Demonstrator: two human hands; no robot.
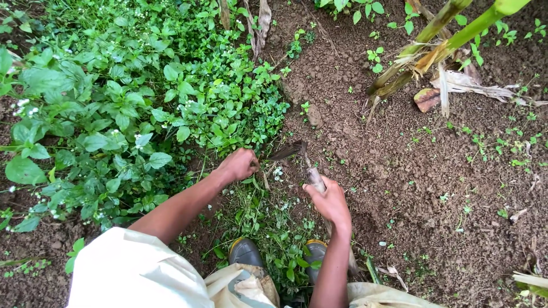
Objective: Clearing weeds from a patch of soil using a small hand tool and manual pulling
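My left hand (238,165) is closed around a bunch of green weeds (260,171) at the edge of a thick weed patch. My right hand (329,201) grips the wooden handle (314,178) of a small hoe. Its dark metal blade (288,151) rests on the soil just right of my left hand, close to the gripped stems. Both forearms reach forward from pale sleeves. Below them my two dark rubber boots (246,251) stand among cut greens.
A dense patch of leafy weeds with tiny white flowers (114,114) fills the left side. Bare brown soil (411,182) lies to the right. Green maize stalks (434,40) with dry husks lean in at the upper right.
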